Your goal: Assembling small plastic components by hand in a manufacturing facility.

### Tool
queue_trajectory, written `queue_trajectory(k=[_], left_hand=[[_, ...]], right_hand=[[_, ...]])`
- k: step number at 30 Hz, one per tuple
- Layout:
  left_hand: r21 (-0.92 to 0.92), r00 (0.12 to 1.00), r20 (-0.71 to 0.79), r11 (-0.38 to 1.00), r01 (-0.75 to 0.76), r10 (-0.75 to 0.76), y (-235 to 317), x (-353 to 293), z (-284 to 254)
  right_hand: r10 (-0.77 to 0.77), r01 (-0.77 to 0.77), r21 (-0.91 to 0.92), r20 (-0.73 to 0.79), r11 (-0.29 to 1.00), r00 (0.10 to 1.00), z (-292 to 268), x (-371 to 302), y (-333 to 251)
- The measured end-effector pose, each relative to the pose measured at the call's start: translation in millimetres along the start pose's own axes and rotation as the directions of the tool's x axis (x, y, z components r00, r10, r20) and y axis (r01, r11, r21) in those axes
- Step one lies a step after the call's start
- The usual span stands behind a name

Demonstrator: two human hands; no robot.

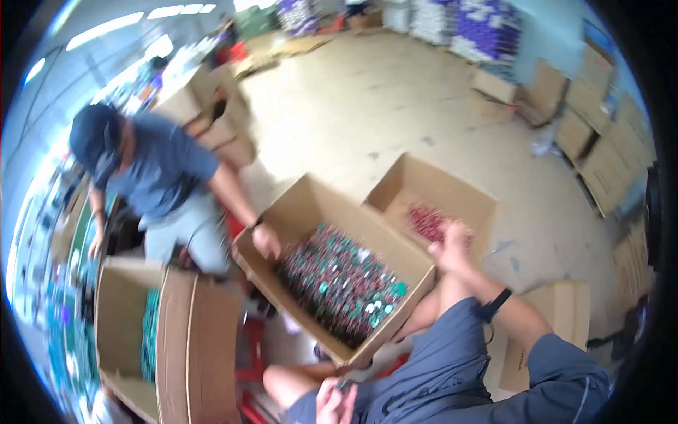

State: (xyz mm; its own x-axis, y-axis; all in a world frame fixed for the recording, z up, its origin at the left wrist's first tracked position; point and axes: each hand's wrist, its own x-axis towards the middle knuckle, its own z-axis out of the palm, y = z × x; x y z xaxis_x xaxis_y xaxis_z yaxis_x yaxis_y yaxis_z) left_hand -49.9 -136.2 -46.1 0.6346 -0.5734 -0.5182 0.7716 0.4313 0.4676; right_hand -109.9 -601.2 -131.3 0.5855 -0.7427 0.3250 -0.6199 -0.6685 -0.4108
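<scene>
My left hand point(335, 403) is low in the view by my lap, its fingers closed around a small dark piece point(345, 386) whose kind I cannot make out. My right hand point(453, 247) reaches over the near side of a cardboard box point(462, 187), its thumb and fingers apart, above a pile of small red pieces point(425, 220). Between my arms and a co-worker stands a larger open cardboard box point(332, 201), tilted toward me. It holds a heap of small dark red, green and whitish pieces point(339, 279).
At left a co-worker's hand point(266, 240) reaches into the larger box. Another open carton point(176, 332) with green pieces stands at lower left. A flattened cardboard sheet point(565, 311) lies at right. Cartons point(607, 155) line the right wall; purple and white stacks point(484, 32) stand far back.
</scene>
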Motion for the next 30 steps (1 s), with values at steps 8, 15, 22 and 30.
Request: queue_trajectory(k=[8,15,22,30], left_hand=[[0.422,0.892,0.128,0.79,-0.445,0.434,153.9,-48.4,19.2],[0.562,0.4,0.095,0.283,-0.777,0.912,356.8,-93.3,76.6],[0.99,0.562,0.026,0.058,-0.132,0.827,543.9,3.1,-1.7],[0.777,0.645,-0.002,-0.404,0.482,0.765,640.4,122.8,-174.2]], right_hand=[[-0.277,0.005,0.516,0.451,0.857,0.849,-6.3,-123.7,-92.9],[-0.297,-0.107,0.529,0.62,0.842,0.726,5.0,-150.5,-136.8],[-0.323,0.013,0.423,0.672,0.906,0.666,29.1,-155.4,-164.7],[-0.406,0.167,0.387,0.695,0.907,0.594,35.8,-151.8,-203.1]])
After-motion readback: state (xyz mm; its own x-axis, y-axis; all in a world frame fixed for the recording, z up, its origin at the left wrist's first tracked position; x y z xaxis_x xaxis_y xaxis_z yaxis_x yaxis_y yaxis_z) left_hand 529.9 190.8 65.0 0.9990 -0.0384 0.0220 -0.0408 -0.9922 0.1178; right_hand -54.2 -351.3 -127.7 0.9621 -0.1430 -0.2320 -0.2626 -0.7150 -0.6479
